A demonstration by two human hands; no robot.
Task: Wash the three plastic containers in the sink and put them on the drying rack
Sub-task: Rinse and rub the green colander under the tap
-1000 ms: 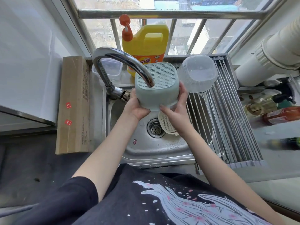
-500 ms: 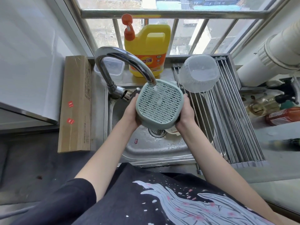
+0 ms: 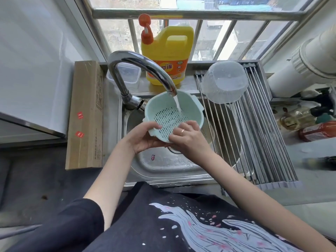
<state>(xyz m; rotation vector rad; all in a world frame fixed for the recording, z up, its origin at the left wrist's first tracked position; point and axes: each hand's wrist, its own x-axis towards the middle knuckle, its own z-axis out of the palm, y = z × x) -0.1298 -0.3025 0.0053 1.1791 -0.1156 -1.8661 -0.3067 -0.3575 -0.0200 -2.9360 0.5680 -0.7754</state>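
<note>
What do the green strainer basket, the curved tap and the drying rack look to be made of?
Green strainer basket: matte, pale green moulded plastic, judging by its slotted bottom and soft, rounded rim.
Curved tap: polished metal, probably chromed or stainless steel; it shows bright highlights.
Drying rack: parallel metal rods, likely stainless steel with a duller sheen; the grey strip along its near end looks like rubber or plastic.

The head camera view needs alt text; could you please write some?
Two bare hands, left hand and right hand, hold a pale green strainer basket under a running faucet above the sink. A clear container sits upside down on the drying rack.
</note>
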